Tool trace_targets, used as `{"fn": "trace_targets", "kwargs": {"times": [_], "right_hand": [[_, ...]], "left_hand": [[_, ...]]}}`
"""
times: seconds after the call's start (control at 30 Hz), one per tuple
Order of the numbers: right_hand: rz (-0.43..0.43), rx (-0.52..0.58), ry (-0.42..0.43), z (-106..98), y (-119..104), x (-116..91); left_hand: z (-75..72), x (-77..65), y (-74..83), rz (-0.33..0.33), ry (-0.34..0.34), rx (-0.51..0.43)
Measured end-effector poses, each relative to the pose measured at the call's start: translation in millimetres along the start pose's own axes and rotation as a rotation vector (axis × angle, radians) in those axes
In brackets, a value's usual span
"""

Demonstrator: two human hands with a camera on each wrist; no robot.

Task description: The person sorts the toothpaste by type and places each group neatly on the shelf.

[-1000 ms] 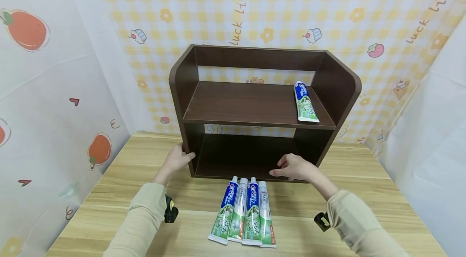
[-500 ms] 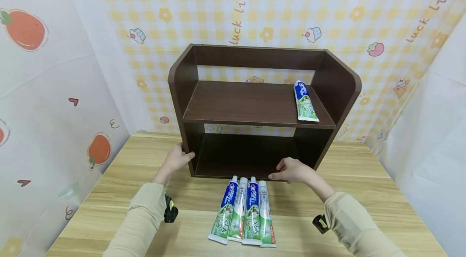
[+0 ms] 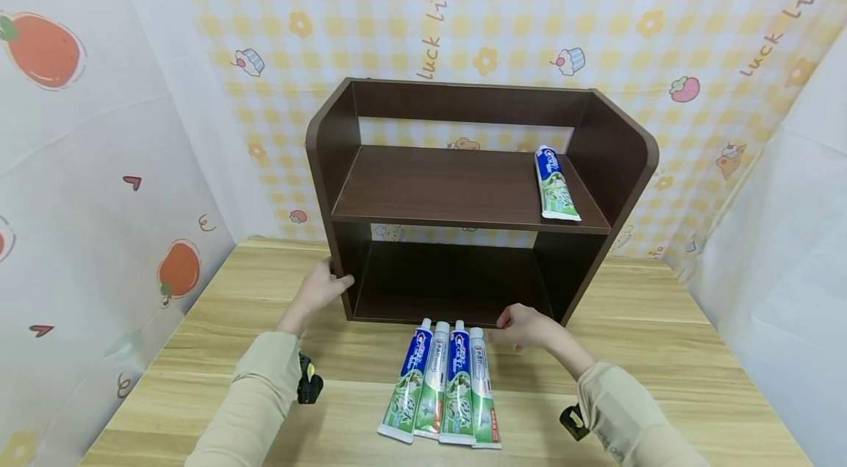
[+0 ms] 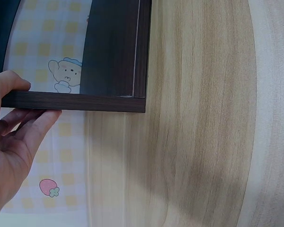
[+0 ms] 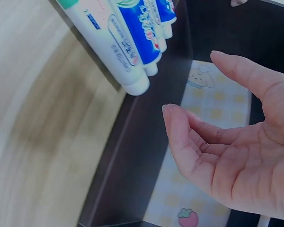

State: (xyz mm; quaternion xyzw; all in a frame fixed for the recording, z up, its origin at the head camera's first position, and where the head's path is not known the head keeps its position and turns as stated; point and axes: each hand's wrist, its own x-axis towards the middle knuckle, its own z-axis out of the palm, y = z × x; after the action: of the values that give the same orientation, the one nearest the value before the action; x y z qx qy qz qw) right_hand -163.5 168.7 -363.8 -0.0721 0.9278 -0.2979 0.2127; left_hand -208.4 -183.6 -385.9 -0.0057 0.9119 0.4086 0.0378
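My left hand [image 3: 320, 287] grips the left side panel of a dark brown two-tier shelf [image 3: 430, 187]. In the left wrist view the thumb lies on the panel's inner face and the fingers [image 4: 41, 126] on its outer face. My right hand [image 3: 527, 327] hovers at the shelf's lower front edge, thumb and fingers apart, holding nothing. Nearest to it is the cap end of a white-and-green toothpaste tube [image 3: 484, 390], rightmost of several tubes fanned on the table. Beside that lie a blue-and-green tube [image 3: 459, 386], another white one [image 3: 433, 382] and another blue one [image 3: 410, 382].
One blue-and-green toothpaste tube [image 3: 556, 184] lies on the upper shelf at the right. The wooden table [image 3: 542, 415] extends in front and to both sides. A yellow checked cloth [image 3: 476, 11] hangs behind the shelf.
My right hand has moved down and slightly left, from the lower shelf's opening towards the tubes' caps. The left hand keeps its grip on the side panel.
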Motion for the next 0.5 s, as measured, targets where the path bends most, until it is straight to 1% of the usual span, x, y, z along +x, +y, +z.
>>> {"fn": "trace_targets", "kwargs": {"times": [0.2,0.5], "right_hand": [[0.027,0.001,0.003,12,6,3],[0.086,0.014,-0.019,26,12,8]], "left_hand": [[0.1,-0.5,-0.9,0.000,-0.003,0.012],[0.1,-0.9,-0.4,-0.002,0.006,0.008]]}}
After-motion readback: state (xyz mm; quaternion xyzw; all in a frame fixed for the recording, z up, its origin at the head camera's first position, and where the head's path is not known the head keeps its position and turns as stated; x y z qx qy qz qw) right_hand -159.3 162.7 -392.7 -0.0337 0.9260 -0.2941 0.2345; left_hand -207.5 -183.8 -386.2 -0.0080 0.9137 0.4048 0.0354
